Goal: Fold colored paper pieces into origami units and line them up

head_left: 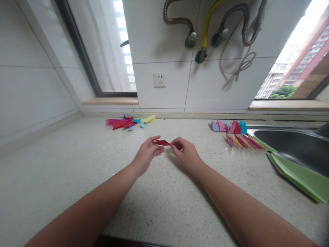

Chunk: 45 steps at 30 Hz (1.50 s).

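Note:
A small folded red paper piece (161,142) is held between both hands just above the speckled countertop (77,185). My left hand (147,153) pinches its left end with fingers closed. My right hand (185,152) pinches its right end, fingers curled shut. Both forearms reach in from the bottom of the view.
A pile of folded coloured papers (130,121) lies at the back left by the wall. More folded pieces (228,126) and a fanned row of coloured strips (246,141) lie at the right. Green sheets (300,175) overlap the steel sink (295,144). Hoses (205,31) hang on the tiled wall.

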{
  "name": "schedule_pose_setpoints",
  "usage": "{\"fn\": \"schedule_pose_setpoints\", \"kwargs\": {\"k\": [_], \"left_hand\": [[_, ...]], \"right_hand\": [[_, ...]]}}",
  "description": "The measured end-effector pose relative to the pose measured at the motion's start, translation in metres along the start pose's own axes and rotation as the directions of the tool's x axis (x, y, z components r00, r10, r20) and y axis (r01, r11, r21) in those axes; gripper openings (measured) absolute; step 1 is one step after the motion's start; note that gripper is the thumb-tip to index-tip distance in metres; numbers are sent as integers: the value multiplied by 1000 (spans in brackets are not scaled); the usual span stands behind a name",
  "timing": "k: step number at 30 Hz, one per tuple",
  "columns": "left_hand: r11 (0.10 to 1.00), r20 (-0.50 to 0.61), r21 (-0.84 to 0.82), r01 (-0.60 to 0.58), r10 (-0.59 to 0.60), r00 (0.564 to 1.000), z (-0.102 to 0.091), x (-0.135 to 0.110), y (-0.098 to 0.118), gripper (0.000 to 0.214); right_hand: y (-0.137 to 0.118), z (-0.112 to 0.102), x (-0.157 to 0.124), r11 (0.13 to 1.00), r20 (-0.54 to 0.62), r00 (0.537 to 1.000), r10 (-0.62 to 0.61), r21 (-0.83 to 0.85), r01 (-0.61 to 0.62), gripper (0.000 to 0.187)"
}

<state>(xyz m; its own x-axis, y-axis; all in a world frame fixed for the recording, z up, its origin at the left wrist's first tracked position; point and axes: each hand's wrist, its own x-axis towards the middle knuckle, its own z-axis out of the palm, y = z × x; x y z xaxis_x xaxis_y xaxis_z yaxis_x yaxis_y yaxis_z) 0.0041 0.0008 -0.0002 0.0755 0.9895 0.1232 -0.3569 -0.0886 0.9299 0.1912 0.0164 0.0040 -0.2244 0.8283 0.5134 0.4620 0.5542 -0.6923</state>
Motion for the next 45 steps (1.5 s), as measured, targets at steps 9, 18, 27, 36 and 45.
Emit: {"fn": "schedule_pose_setpoints", "kwargs": {"k": [9, 18, 27, 36, 45], "left_hand": [[992, 72, 129, 5, -14, 997, -4, 0, -2, 39], [993, 62, 117, 8, -16, 998, -6, 3, -4, 20], [995, 54, 104, -3, -3, 999, -5, 1, -4, 15], [994, 9, 104, 21, -22, 1000, -7, 2, -5, 17], [995, 60, 25, 94, -95, 994, -9, 4, -4, 31]], "right_hand": [[-2, -2, -2, 987, 75, 993, -90, -129, 99, 7], [-5, -3, -2, 979, 98, 989, -109, -164, 124, 6], [-6, -2, -4, 975, 106, 986, -127, -171, 144, 6], [-9, -2, -4, 974, 103, 985, -135, -170, 151, 7], [-4, -5, 0, 982, 71, 990, -125, -133, 134, 11]]}}
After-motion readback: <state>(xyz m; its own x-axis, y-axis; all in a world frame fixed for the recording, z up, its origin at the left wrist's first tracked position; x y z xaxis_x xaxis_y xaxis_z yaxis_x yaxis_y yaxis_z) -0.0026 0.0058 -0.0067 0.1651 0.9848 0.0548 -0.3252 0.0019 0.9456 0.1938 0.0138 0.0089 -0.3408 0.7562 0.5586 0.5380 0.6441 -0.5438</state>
